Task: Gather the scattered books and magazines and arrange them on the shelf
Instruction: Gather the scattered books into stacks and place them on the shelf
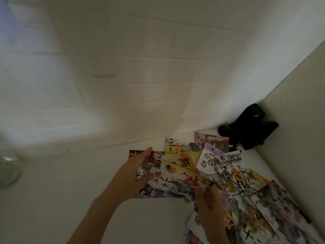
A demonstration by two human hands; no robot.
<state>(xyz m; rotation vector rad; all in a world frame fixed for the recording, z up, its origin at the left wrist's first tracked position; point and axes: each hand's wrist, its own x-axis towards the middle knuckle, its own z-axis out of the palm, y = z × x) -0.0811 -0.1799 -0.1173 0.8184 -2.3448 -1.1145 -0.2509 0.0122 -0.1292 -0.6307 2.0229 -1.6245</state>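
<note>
Left hand (135, 175), fingers straight, presses against the left edges of several picture books (177, 175). Right hand (209, 205) pinches their lower right corner. More books (246, 191) lie fanned across the white counter (70, 191), lower right of frame, beside a black object (249, 129).

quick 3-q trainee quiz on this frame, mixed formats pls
1. True or false: the left hand rests with straight fingers against the edge of the booklets.
2. The black object sits: A) in the corner by the walls, B) on top of the booklets, C) in the right hand.
3. Fill in: the booklets lie fanned and overlapping on a ___ surface.

Key: 1 true; 2 A; 3 white
</note>
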